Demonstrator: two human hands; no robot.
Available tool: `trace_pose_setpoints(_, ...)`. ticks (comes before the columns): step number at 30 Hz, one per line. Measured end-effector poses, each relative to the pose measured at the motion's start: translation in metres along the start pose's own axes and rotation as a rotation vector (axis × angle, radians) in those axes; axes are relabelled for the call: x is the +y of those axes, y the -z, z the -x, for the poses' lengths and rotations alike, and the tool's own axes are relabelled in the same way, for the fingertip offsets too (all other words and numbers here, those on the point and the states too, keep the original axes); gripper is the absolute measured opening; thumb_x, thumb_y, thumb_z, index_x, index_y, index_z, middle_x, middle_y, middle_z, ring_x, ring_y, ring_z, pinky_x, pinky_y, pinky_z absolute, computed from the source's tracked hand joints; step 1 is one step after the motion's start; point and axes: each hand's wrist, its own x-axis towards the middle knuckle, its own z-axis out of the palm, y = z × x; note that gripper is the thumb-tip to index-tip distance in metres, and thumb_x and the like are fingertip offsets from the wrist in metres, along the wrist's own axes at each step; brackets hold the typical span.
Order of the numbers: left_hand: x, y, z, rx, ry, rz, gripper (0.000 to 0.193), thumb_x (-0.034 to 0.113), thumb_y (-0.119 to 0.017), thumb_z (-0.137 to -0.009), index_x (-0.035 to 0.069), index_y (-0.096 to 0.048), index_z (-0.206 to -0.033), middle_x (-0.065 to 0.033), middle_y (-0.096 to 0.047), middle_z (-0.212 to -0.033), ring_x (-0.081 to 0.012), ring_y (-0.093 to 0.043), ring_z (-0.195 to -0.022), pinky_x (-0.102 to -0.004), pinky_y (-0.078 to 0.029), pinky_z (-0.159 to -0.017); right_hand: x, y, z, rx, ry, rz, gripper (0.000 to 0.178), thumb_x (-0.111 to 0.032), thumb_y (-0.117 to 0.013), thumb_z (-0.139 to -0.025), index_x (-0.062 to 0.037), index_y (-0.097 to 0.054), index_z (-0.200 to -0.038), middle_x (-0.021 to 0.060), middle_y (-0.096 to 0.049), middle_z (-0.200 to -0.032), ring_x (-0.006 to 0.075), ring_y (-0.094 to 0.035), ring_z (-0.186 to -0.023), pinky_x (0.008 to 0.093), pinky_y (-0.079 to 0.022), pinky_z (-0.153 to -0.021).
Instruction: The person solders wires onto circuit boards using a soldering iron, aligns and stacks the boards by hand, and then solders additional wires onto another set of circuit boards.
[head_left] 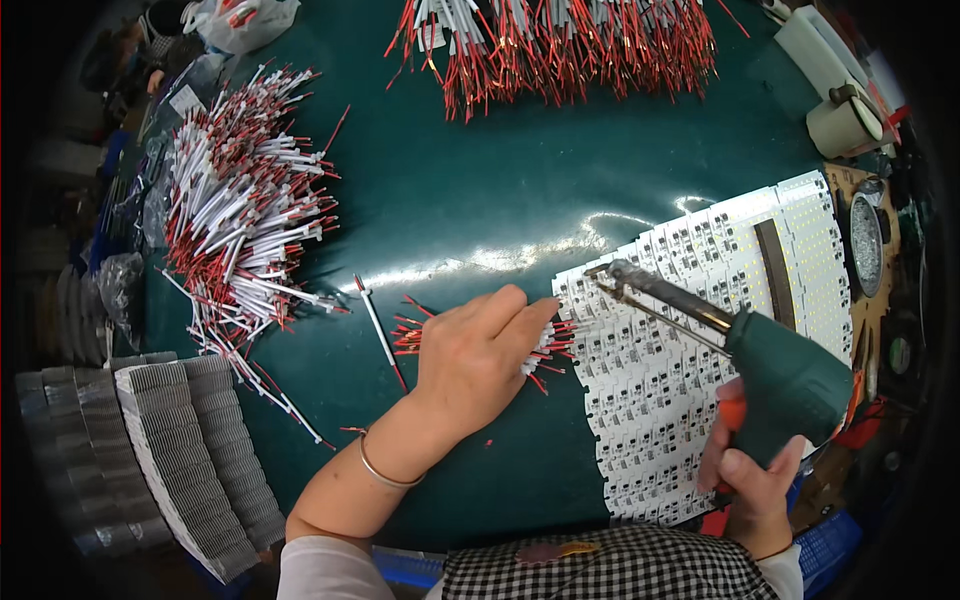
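Green soldering gun (pixel 795 385) is held in the right hand (pixel 760 475), the fingers wrapped around its grip at the near right. Its tip (pixel 600 272) stands over the far left corner of the white circuit boards (pixel 655 400), which lie in overlapping rows on the right of the bench (pixel 450 200); contact between tip and board cannot be confirmed from this view.

The left hand (pixel 475 355) is narrow, its fingers drawn together over a small bunch of red and white wires (pixel 549 348) just left of the boards. Wire ends project on both sides of it; whether a single wire is pinched cannot be told, as the fingertips are hidden.

One loose wire (pixel 376 325) lies left of that bunch. Larger wire heaps lie at the left (pixel 250 200) and the far side (pixel 560 60).

Step in hand, as judged: taking up a wire for soldering. The next move would call for one wire end set steadily on a board pad, fingers clear of the hot tip.
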Motion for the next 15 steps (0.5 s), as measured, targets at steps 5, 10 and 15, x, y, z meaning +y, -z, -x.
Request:
trace_pose_setpoints(5,-0.001,-0.001,0.001,-0.006,-0.004,-0.017,0.047,-0.006,-0.067,-0.056,0.005,-0.071,-0.102,-0.0046,-0.054,-0.071,-0.0211,-0.056,-0.057,-0.0338,-0.043,-0.047,0.004,-0.002,-0.002,0.027,0.067,0.030,0.070,-0.020,-0.083,-0.074,0.0092,-0.047,-0.127,0.0102,-0.057,-0.080,0.0161,-0.057,-0.052,0.0276,-0.048,-0.042)
trace_pose_setpoints(10,-0.002,-0.001,0.002,0.014,-0.024,-0.009,0.045,-0.006,-0.067,-0.057,0.004,-0.071,-0.101,-0.0048,-0.055,-0.072,-0.0211,-0.056,-0.058,-0.0335,-0.043,-0.048,0.011,0.007,-0.005,-0.192,-0.031,0.144,0.046,-0.005,-0.074,-0.084,0.0063,-0.055,-0.124,0.0104,-0.063,-0.098,0.0126,-0.060,-0.079,0.0263,-0.052,-0.059)
trace_pose_setpoints(15,0.000,0.000,0.001,0.005,-0.022,-0.015,0.043,-0.006,-0.067,-0.059,0.004,-0.071,-0.101,-0.0047,-0.056,-0.073,-0.0212,-0.057,-0.059,-0.0334,-0.044,-0.049,0.018,0.010,-0.008,-0.208,-0.019,0.216,0.044,-0.007,-0.073,-0.085,0.0047,-0.053,-0.122,0.0093,-0.060,-0.090,0.0141,-0.059,-0.069,0.0266,-0.053,-0.056)
